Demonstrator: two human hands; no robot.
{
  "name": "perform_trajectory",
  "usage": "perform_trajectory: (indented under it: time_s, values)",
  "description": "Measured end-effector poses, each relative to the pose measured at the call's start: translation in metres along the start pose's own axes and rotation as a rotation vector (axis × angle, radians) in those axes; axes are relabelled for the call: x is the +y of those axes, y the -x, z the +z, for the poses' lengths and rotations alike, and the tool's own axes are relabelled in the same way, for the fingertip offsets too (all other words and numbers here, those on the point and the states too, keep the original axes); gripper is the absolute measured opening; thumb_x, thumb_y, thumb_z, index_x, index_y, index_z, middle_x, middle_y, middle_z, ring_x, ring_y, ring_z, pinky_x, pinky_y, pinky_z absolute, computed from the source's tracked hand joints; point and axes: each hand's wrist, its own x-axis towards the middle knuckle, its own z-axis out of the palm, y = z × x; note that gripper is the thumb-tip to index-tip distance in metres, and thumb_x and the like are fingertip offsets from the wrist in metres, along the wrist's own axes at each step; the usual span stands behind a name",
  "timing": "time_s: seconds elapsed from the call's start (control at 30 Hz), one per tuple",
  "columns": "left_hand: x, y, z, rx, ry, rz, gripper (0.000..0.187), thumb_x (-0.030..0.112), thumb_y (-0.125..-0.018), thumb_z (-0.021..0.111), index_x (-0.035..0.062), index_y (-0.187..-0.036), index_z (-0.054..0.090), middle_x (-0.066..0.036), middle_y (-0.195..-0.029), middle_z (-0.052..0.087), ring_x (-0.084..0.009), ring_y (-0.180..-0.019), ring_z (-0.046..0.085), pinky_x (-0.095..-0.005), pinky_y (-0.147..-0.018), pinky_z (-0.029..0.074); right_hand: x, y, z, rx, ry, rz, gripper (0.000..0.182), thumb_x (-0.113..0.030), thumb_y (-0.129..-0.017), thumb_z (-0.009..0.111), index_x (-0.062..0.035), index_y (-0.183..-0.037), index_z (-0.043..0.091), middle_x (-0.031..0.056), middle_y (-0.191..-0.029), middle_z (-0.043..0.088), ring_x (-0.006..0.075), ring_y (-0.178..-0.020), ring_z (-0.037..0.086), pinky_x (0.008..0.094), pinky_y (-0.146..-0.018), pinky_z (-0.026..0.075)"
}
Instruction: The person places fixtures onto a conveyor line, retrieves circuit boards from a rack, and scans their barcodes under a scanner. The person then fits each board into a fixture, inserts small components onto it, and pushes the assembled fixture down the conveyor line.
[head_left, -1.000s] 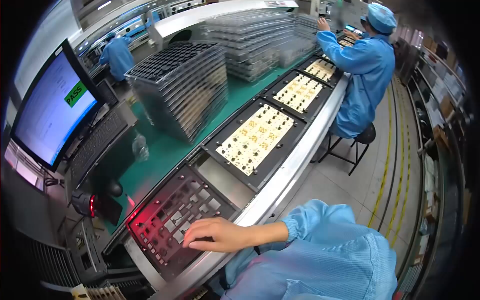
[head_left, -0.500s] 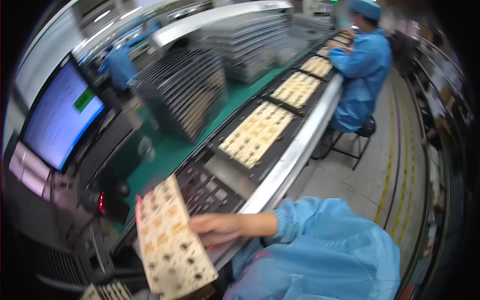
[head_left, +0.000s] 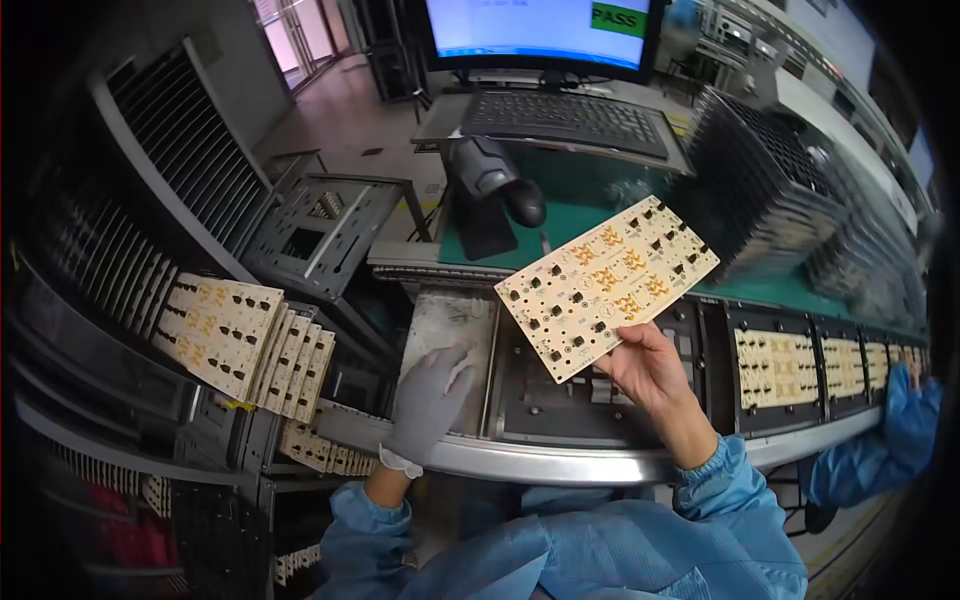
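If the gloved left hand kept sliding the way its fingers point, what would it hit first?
The left hand points up across the grey metal plate. Past its far edge, probably the black scanner stand on the green mat, though depth is unclear.

Cream circuit board [head_left: 607, 286], black components, gold patches, held tilted above conveyor.

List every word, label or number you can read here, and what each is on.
"PASS": black letters on a green box on the monitor.
Other lines on the monitor: too small to read.
Keyboard keys: too blurred to read.
Circuit board in the right hand: no readable print.
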Motion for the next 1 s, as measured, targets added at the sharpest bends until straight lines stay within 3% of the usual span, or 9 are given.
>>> perform_trajectory:
  time_s: [0.03,0.1,0.13,0.47,1.0]
  values:
    - [0.001,-0.001,-0.001,0.016,0.001,-0.007,0.034,0.023,-0.089,0.060,0.0076,-0.120,0.059,-0.014,-0.109,0.063,-0.0335,-0.100,0.060,-0.0403,-0.084,0.049,0.001,-0.007,0.001,0.016,-0.015,0.001,0.062,0.007,-0.087,0.044,-0.0003,-0.145,0.024,0.0196,-0.149,0.033,0.0398,-0.136,0.035,0.0629,-0.106,0.034]
    - [0.007,-0.002,-0.005,-0.202,0.008,-0.114,0.034,0.019,-0.091,0.060,0.0023,-0.121,0.059,-0.015,-0.110,0.063,-0.0285,-0.102,0.061,-0.0350,-0.089,0.048,0.001,-0.019,0.003,0.028,-0.027,0.011,0.062,0.007,-0.086,0.043,-0.0006,-0.145,0.024,0.0195,-0.149,0.033,0.0398,-0.137,0.034,0.0635,-0.107,0.034]
    - [0.009,-0.003,-0.008,-0.211,0.011,-0.071,0.033,0.021,-0.092,0.059,0.0035,-0.120,0.060,-0.014,-0.110,0.063,-0.0288,-0.102,0.061,-0.0357,-0.088,0.048,0.000,-0.024,0.004,0.037,-0.035,0.003,0.063,0.007,-0.086,0.043,-0.0004,-0.145,0.024,0.0200,-0.149,0.032,0.0401,-0.137,0.033,0.0637,-0.108,0.032]
    - [0.009,-0.002,-0.010,-0.203,0.029,0.009,0.029,0.018,-0.090,0.060,0.0037,-0.115,0.061,-0.013,-0.103,0.065,-0.0305,-0.097,0.062,-0.0382,-0.084,0.050,-0.004,-0.052,0.009,0.096,-0.051,0.007,0.064,0.007,-0.085,0.043,0.0001,-0.145,0.023,0.0204,-0.149,0.033,0.0397,-0.138,0.032,0.0638,-0.111,0.027]
    - [0.008,-0.002,-0.011,-0.248,0.048,-0.024,0.026,0.017,-0.091,0.058,0.0047,-0.113,0.063,-0.013,-0.102,0.065,-0.0304,-0.096,0.062,-0.0380,-0.084,0.049,0.003,-0.096,0.004,0.134,0.024,-0.006,0.059,0.007,-0.085,0.043,0.0034,-0.141,0.026,0.0219,-0.144,0.038,0.0406,-0.134,0.037,0.0628,-0.110,0.029]
